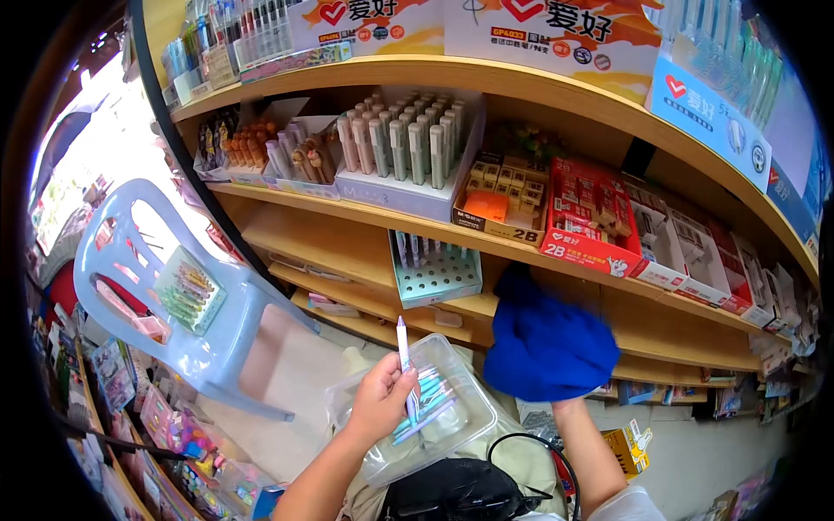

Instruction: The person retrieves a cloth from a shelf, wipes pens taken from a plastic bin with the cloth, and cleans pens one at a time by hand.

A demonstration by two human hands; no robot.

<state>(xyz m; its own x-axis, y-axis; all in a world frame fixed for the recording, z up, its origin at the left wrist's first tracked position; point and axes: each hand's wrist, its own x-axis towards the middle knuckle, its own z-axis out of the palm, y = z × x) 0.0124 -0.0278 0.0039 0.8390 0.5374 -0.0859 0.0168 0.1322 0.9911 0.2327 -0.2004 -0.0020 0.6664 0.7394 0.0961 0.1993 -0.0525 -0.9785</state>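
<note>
My left hand [382,398] is closed around a white and lilac pen [402,346], its purple tip pointing up. Beneath that hand a clear plastic tub [473,401] sits on my lap, with several pale blue, white and lilac pens [432,392] lying in it. A bunched blue cloth [549,340] covers my right hand at the shelf front. Only the right wrist shows below the cloth; the fingers are hidden in it. Just left of the cloth, a pale green pen holder [440,280] with rows of holes stands on the lower shelf, pens in its back row.
Above, a wooden shelf [408,211] carries a display of pale pens [400,139], a red eraser box [591,217] and other boxes. On the left, a light blue plastic chair [230,304] bears another pen holder [191,291]. A black bag [456,493] rests on my lap.
</note>
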